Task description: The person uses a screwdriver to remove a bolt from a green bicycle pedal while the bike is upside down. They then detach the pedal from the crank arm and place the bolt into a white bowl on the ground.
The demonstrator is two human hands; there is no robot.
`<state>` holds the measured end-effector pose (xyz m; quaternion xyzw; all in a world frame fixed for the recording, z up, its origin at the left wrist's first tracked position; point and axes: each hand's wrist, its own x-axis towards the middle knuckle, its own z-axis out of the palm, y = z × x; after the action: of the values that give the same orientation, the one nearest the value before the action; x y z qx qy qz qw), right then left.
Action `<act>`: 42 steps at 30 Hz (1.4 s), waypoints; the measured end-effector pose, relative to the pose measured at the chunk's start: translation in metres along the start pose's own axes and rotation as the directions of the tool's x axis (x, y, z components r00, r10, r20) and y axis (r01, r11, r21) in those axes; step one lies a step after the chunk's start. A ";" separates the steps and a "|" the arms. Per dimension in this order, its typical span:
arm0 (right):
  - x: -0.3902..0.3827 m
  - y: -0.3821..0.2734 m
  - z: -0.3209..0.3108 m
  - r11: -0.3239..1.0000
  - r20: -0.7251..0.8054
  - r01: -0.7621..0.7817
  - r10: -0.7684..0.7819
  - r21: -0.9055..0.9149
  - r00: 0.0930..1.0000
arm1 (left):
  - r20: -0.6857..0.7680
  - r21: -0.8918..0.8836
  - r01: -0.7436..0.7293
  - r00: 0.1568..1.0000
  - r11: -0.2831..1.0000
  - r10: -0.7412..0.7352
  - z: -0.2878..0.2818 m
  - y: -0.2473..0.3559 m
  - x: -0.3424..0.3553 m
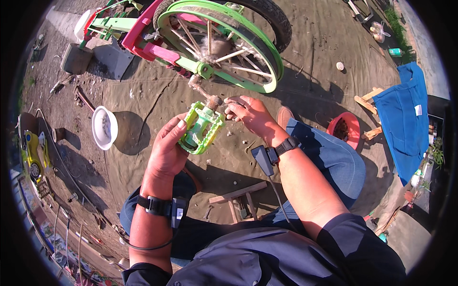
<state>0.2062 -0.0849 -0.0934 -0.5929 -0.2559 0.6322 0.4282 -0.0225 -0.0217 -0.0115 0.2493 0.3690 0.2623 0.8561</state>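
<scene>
A green bicycle pedal (203,127) with a toothed edge is held by my left hand (168,143), thumb on its near side and fingers behind it. The pedal's axle end meets the rusty, dirty crank arm (200,88); whether it is threaded in, I cannot tell. My right hand (255,117) is closed, thumb and fingers pinched together beside that joint. What the pinch holds, if anything, is too small to make out. Beyond the crank, a wheel (214,45) with a green rim and dusty spokes is attached to a pink and green frame (155,51).
A white bowl (105,127) sits at left and a red bowl (344,129) with dark contents at right. Between my legs is a small wooden stool (238,198). Blue cloth (404,121) drapes over a wooden stand. A yellow toy car (34,155) lies far left.
</scene>
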 end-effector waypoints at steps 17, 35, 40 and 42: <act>0.006 -0.008 0.004 0.907 0.245 -0.117 0.015 0.405 0.969 | -0.114 0.206 0.233 0.970 0.950 -0.213 -0.033 -0.044 0.017; 0.024 -0.015 0.031 0.903 -0.085 0.135 -0.110 0.408 0.990 | -0.064 0.201 -0.089 0.993 0.975 0.104 -0.046 -0.076 0.043; 0.033 -0.009 0.028 0.896 -0.091 0.239 -0.221 0.375 0.971 | -0.129 0.279 -0.057 0.987 0.959 0.096 -0.047 -0.082 0.053; 0.034 -0.007 0.026 0.896 -0.122 0.232 -0.201 0.379 0.972 | -0.157 0.321 -0.073 0.979 0.944 0.129 -0.051 -0.089 0.066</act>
<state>0.1853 -0.0478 -0.1019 -0.4882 -0.1720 0.5948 0.6151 0.0010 -0.0333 -0.1309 0.3768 0.4668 0.2648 0.7550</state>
